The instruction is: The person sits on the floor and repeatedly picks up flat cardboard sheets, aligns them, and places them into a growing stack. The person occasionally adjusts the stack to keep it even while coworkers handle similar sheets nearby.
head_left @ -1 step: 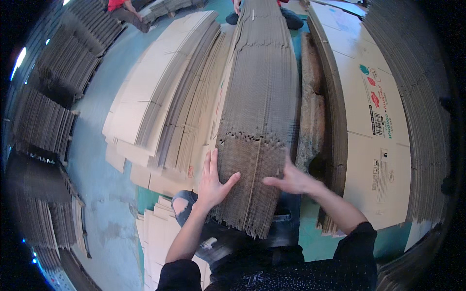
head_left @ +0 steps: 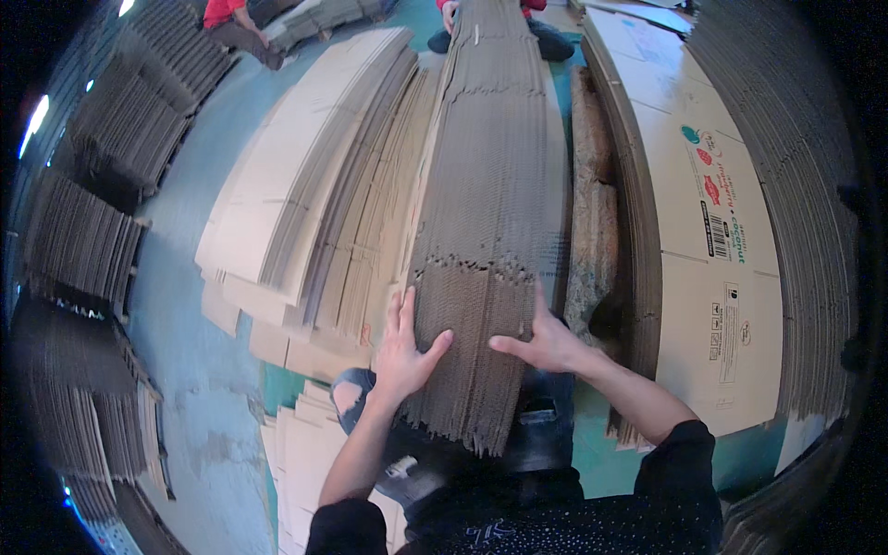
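Observation:
A long row of flattened cardboard sheets (head_left: 490, 194), packed tightly on edge, runs away from my lap with its corrugated edges up. My left hand (head_left: 403, 356) lies along the left side of its near end, fingers stretched forward and thumb out over the top edges. Against the right side rests my right hand (head_left: 546, 344), its thumb pointing inward over the edges and its other fingers partly hidden down the side. The near end of the row is uneven, with some sheets sticking out further than others.
Pale cardboard sheets (head_left: 296, 176) lean in a pile at the left. Printed flat cartons (head_left: 703, 305) are stacked at the right, beside a rough brown beam (head_left: 592, 213). A person's hand (head_left: 450, 15) touches the row's far end. Another person in a red top (head_left: 222, 11) sits far left.
My right hand has moved slightly left, in against the side of the cardboard row. The row's near end looks a little narrower. My left hand has barely moved.

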`<action>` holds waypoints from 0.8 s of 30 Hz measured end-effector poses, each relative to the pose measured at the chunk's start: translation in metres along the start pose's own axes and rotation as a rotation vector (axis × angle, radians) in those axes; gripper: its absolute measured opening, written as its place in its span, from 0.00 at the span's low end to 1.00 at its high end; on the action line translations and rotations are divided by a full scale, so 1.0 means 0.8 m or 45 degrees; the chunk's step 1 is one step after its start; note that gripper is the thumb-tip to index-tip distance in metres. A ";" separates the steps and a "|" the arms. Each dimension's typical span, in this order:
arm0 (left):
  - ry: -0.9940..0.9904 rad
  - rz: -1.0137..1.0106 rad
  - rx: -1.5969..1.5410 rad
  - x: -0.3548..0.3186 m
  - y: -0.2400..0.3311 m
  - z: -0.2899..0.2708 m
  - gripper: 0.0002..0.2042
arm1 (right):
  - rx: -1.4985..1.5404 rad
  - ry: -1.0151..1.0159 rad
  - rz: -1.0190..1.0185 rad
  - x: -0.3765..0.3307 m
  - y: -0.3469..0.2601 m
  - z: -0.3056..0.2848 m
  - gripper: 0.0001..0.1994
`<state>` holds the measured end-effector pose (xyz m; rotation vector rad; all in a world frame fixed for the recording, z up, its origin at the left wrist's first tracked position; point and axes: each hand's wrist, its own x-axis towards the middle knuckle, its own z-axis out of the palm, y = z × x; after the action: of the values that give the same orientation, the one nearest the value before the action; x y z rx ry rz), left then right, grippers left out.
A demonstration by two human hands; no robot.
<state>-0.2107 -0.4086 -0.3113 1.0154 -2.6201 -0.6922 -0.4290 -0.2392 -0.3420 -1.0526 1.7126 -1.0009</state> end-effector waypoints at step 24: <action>-0.100 -0.542 0.554 0.075 -0.057 -0.105 0.68 | -0.175 0.338 0.001 0.141 -0.079 0.160 0.75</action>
<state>-0.1962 -0.5077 -0.2596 1.7338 -2.7080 -0.2365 -0.3250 -0.3884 -0.3515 -1.0413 2.0213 -1.0724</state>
